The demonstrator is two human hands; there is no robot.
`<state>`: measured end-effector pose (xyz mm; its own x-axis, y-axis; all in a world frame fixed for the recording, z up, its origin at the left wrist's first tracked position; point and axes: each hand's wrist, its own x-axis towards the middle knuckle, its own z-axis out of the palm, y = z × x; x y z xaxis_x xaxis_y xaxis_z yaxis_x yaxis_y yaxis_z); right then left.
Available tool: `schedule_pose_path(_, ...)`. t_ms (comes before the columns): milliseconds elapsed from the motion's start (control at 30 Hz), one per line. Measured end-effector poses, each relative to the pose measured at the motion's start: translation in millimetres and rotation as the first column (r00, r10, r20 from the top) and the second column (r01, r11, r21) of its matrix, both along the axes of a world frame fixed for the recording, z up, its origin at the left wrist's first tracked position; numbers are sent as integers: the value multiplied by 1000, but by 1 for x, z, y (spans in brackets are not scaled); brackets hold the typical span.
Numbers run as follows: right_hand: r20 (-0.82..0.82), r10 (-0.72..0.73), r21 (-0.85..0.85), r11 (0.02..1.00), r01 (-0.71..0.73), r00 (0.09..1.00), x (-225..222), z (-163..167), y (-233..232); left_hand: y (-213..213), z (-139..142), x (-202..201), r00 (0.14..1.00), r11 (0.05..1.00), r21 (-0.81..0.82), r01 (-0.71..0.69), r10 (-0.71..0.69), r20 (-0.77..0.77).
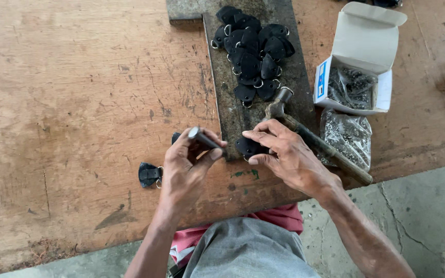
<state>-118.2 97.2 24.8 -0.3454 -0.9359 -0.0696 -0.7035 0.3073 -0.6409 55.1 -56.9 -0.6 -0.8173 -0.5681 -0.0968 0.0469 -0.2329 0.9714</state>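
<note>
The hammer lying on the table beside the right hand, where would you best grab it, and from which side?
Probably the free lower end of the hammer handle, near the table edge. Its metal head rests up on the dark slab, and the right hand lies over the upper handle, so only the lower stretch is open. Come from above on the right, the side by the bag of small metal parts, fingers wrapping across the shaft.

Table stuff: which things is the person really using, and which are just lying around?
In use:
- left hand grips a metal punch
- right hand pinches a black leather tab on the dark slab

Lying about:
- hammer, partly under the right hand
- pile of black tabs
- open white box
- clear bag of small metal parts
- single tab
</note>
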Motion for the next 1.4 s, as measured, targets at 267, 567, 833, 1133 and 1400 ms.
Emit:
schedule_pose_path(267, -9, -13, -18, 1000, 13, 1000, 6, -6, 5, 10, 12, -29, 983, 960, -263, 96, -50, 177)
schedule_pose_path(567, 22, -58, 64, 996, 57, 998, 4, -1, 13, 20, 9, -32, 933, 935, -328, 135, -8, 361)
schedule_pose_path(833, -437, -240, 65, 953, 297, 867, -34, 0, 34, 37, -9, -34, 998, 729, -683, -49, 71, 3)
schedule_pose_path(1133, -156, -411, 230, 869, 438, 898, -36, 8, 46, 42, -22, -28, 999, 645, -763, -42, 11, -46)
schedule_pose_path(1400, 521, -256, -315, 829, 462, 814, -34, 60, 146, 47, -22, -33, 996, 606, -790, -87, 46, -74)
